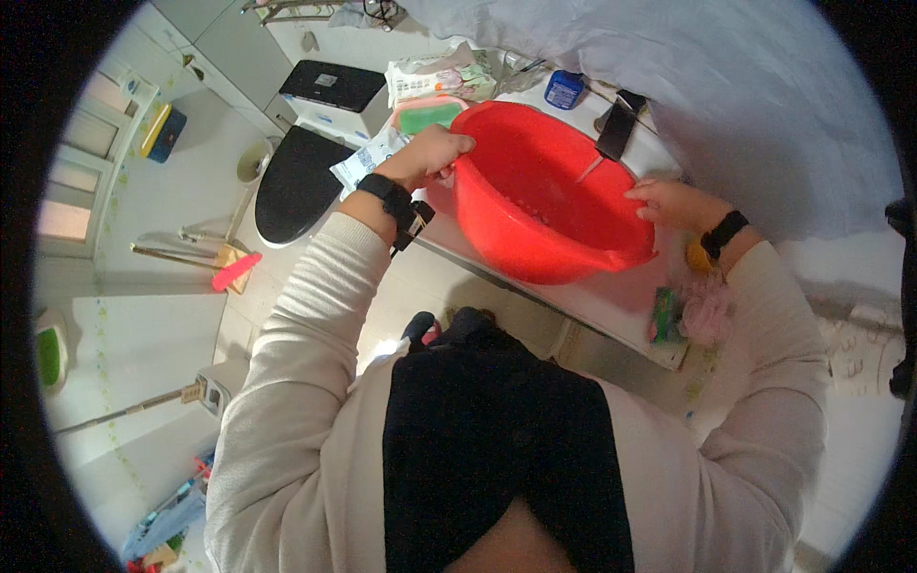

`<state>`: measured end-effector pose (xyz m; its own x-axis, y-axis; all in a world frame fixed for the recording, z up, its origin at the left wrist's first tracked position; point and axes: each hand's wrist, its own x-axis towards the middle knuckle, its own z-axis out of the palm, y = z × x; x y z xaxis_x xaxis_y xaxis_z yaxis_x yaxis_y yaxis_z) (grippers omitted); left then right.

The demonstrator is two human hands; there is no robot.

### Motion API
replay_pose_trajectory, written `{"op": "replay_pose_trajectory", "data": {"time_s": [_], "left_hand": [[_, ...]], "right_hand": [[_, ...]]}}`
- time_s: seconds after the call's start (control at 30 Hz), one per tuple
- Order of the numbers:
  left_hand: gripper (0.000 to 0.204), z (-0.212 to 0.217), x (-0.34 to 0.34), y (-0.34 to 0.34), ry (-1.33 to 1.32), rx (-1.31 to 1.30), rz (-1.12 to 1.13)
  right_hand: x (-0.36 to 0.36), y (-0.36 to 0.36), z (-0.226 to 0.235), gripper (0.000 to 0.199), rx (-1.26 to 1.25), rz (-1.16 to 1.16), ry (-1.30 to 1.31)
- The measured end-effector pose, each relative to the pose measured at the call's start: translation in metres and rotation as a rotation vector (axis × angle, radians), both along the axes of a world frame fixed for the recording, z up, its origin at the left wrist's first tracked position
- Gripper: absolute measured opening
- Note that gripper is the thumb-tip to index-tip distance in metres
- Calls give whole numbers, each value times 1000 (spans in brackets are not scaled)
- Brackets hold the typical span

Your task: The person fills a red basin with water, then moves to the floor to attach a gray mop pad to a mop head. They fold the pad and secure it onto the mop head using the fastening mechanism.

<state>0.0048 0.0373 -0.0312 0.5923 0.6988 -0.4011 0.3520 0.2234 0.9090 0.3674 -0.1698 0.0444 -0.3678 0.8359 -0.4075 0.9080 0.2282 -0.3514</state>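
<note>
A large red plastic basin (554, 253) sits tilted over the white washbasin counter (626, 310). My left hand (437, 156) is closed on its left rim, the thumb over the edge. At the right rim, my right hand (676, 204) grips with the fingertips on the edge. Above the basin's far right side stands a dark faucet (621, 126), and a thin stream of water seems to run from it into the basin. What lies at the bottom of the basin is hard to make out.
Behind the basin stand a green and pink soap tray (428, 116), a wipes pack (439, 76) and a blue container (564, 90). A black-lidded toilet (301, 186) is at left. Near my right forearm are a pink bath puff (705, 313) and a green box (663, 315).
</note>
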Motion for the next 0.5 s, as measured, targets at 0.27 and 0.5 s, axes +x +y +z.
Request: {"op": "replay_pose_trajectory", "data": {"time_s": [0.27, 0.5], "left_hand": [[44, 2, 9, 13, -208, -210, 20], [66, 49, -9, -47, 39, 1011, -89]], "right_hand": [[27, -8, -27, 67, -191, 108, 221], [-24, -24, 6, 48, -268, -50, 347]]}}
